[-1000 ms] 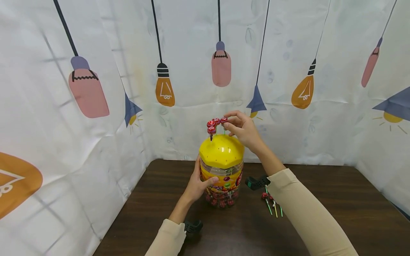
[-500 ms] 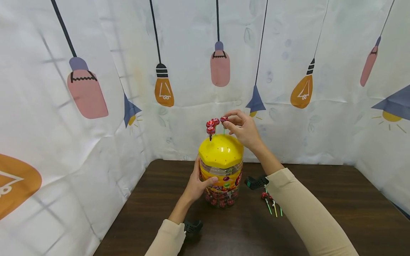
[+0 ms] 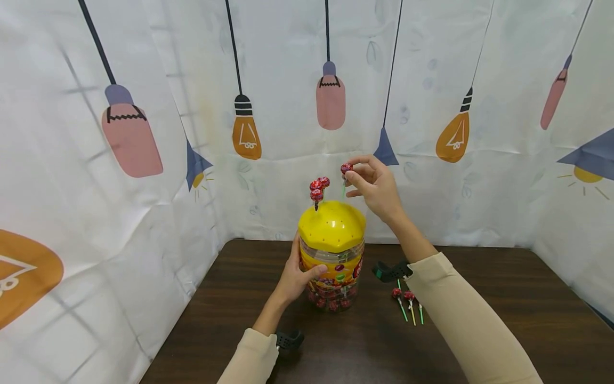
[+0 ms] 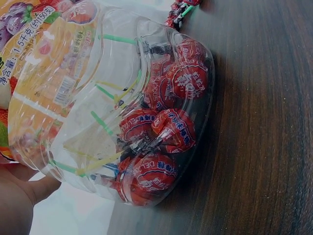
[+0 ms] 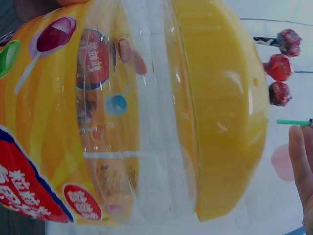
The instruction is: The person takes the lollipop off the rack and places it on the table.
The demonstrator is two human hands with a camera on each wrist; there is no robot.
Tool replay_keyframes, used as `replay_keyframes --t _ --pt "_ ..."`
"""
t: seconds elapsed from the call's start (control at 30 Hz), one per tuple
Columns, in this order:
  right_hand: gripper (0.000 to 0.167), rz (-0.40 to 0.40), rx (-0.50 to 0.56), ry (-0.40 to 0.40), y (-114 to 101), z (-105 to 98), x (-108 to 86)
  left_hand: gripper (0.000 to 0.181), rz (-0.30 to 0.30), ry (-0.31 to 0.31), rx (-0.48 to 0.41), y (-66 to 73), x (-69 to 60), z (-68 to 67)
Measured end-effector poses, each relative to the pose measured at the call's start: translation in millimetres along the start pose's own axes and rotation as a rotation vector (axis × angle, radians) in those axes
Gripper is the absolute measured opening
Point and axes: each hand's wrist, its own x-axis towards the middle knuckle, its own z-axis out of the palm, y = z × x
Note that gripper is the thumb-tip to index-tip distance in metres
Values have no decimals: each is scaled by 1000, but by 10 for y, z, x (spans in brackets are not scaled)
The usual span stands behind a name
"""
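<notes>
A clear plastic jar (image 3: 339,256) with a yellow domed lid (image 3: 332,226) stands on the table. My left hand (image 3: 293,280) grips its left side, thumb across the front label. Between the fingertips of my right hand (image 3: 376,184) is a red-wrapped lollipop (image 3: 346,168), its green stick (image 5: 293,122) pointing down. In the right wrist view, a small gap separates the stick's end from the lid. Three red lollipops (image 3: 316,195) stand in the lid's left and back part. Through the jar's lower wall, several more wrapped lollipops (image 4: 173,129) show in the left wrist view.
Three lollipops (image 3: 409,296) with green and yellow sticks lie on the dark wooden table (image 3: 479,298), right of the jar and beside the right sleeve. A white curtain (image 3: 288,133) printed with lamps hangs behind and at the sides.
My right hand has moved up and to the right with the lollipop, away from the others in the lid. The left hand and the jar have stayed in place.
</notes>
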Motion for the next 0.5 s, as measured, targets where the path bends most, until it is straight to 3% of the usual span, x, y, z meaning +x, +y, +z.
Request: replay_keyframes --t 0.5 --pt "28 30 -7 -27 5 -250 -250 101 -10 -1 -2 28 -8 12"
